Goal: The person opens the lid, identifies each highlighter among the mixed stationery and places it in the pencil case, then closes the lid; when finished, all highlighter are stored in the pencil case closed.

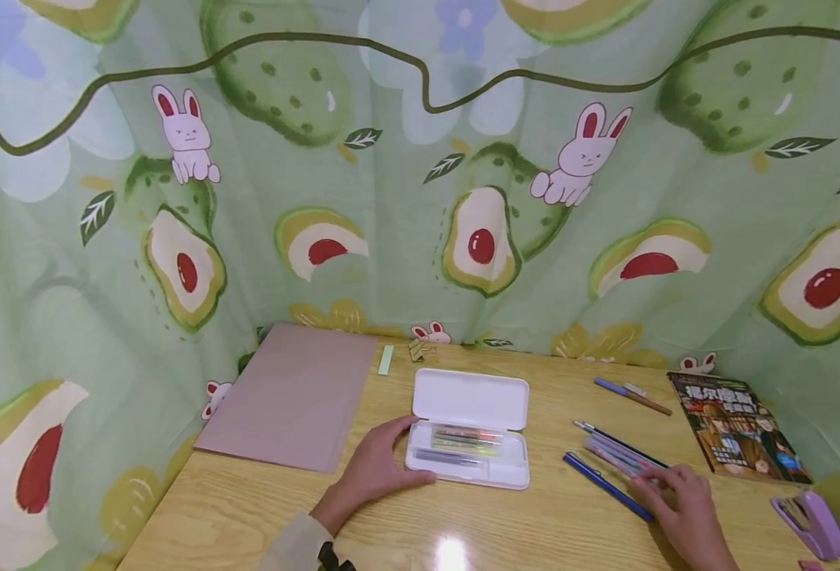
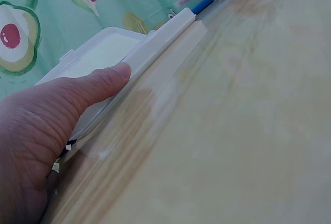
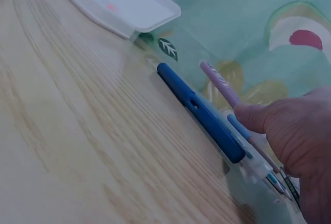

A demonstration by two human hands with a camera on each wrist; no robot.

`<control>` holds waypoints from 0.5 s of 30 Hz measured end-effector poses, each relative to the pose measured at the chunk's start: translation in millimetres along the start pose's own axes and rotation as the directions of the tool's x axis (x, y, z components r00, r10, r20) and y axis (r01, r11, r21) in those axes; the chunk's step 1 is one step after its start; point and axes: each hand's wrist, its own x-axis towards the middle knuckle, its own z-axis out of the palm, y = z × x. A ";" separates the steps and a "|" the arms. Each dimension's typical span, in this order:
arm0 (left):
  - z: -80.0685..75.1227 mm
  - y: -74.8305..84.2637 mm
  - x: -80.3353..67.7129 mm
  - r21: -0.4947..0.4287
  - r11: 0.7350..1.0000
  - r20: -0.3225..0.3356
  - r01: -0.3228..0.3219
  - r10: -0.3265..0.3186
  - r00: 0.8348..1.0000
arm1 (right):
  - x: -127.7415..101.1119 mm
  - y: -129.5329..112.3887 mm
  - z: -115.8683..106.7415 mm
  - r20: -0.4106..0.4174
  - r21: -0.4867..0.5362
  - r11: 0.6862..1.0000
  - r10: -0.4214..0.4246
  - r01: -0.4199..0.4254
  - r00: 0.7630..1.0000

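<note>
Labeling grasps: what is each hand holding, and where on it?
Right hand pinches a purple pen near its lower end. Left hand holds nothing; its fingers rest against the case at its left front corner.

The table (image 1: 548, 531) is glossy pale wood; the pencil case (image 1: 471, 427) smooth white plastic; the backdrop (image 1: 391, 198) printed matt cloth.

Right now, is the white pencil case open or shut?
Open. The white pencil case has its lid laid back flat on the table, and several pens lie in its tray. The left hand touches its near-left edge.
</note>
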 end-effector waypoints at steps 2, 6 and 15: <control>0.5 0.4 -0.3 0.001 1.000 0.001 0.001 -0.001 1.000 | -0.3 -3.0 1.9 -0.034 0.012 1.000 -0.026 0.026 0.999; 0.9 1.0 0.6 -0.003 1.000 0.004 0.006 -0.006 1.000 | 3.4 -10.7 5.7 -0.054 0.061 0.996 -0.069 0.072 0.996; 1.2 -0.7 1.6 0.003 1.000 0.011 0.001 -0.001 1.000 | 8.6 -39.3 18.2 0.024 0.121 0.980 -0.163 0.159 0.986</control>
